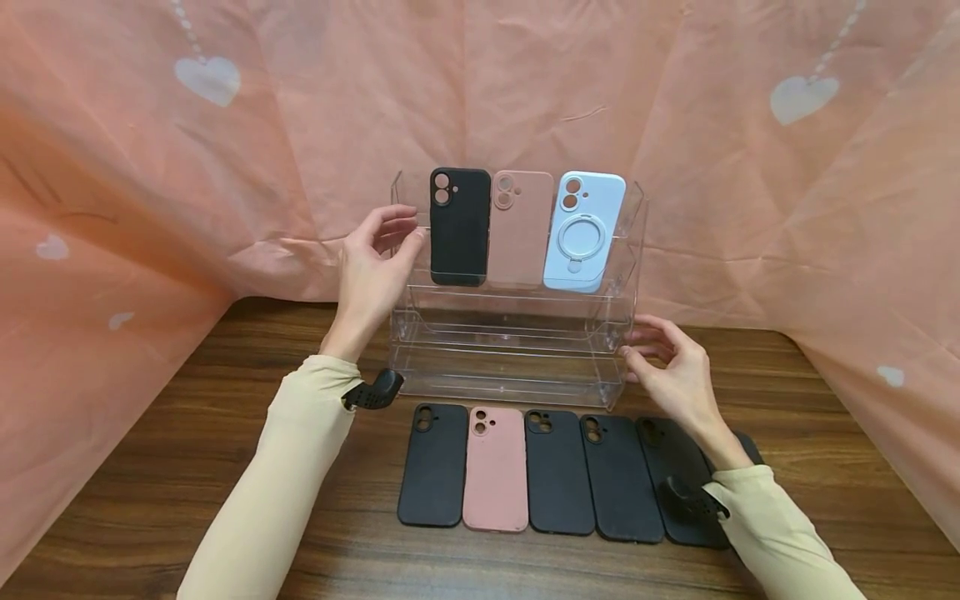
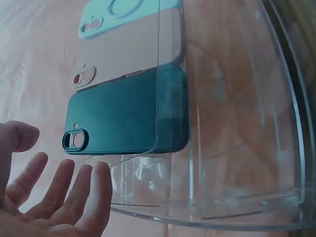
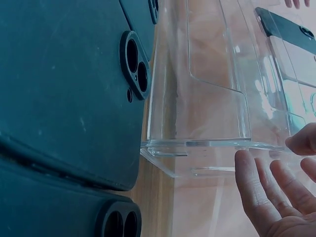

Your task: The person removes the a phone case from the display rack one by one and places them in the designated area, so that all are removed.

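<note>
A clear tiered acrylic stand [image 1: 502, 389] holds three phone cases upright on its top tier: a black case [image 1: 460, 229], a pink case [image 1: 520, 233] and a light blue case [image 1: 583, 250] with a ring. Beside the black case, my left hand [image 1: 378, 258] is at the stand's upper left side, thumb apart from the loosely bent fingers. My right hand [image 1: 675, 371] is lower, by the right side panel. In the right wrist view its fingertips [image 3: 244, 160] are right at the panel's edge, with the thumb apart from them.
In front of the stand, several phone cases lie in a row on the wooden table [image 1: 337, 558]: a pink one [image 1: 496, 471] among black ones [image 1: 431, 467]. My right forearm passes over the right end of this row. A peach curtain [image 1: 322, 125] with hearts hangs behind and at the sides.
</note>
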Tool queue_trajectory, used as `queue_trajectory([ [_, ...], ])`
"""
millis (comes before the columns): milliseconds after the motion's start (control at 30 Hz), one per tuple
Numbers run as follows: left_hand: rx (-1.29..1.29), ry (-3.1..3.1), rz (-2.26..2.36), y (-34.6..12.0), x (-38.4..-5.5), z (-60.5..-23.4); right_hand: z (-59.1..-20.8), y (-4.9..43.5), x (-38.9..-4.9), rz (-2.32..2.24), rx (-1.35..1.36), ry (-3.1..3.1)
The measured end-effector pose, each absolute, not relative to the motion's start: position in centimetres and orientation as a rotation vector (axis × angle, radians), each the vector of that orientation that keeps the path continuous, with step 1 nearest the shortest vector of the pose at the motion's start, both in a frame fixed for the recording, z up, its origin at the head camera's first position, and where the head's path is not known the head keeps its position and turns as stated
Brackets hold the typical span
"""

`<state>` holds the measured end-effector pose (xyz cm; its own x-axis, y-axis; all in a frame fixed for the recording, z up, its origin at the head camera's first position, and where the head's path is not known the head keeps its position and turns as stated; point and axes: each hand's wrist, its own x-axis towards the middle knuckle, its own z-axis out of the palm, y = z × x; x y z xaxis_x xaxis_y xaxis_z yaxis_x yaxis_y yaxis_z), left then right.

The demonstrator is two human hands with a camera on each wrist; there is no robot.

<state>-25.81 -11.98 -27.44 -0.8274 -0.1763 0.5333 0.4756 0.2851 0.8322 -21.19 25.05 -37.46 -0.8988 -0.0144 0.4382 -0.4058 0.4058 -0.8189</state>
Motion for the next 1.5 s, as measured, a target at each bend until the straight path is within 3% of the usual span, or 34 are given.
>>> queue_trajectory([
  [467,-0.268,-2.351,-1.584,-11.6,-27.6,-25.9,-37.5,25.0,-21.4,1.532,0.361,-2.293],
  [1000,-0.11,-2.536,-1.219,-10.5,-27.8,-25.2,-37.3,25.0,-21.2,1.507,0.357,-2.309],
  [1500,-0.2,-2.329,-1.217,-10.5,-28.5,-26.5,-37.3,25.2,-21.1,1.511,0.384,-2.308],
])
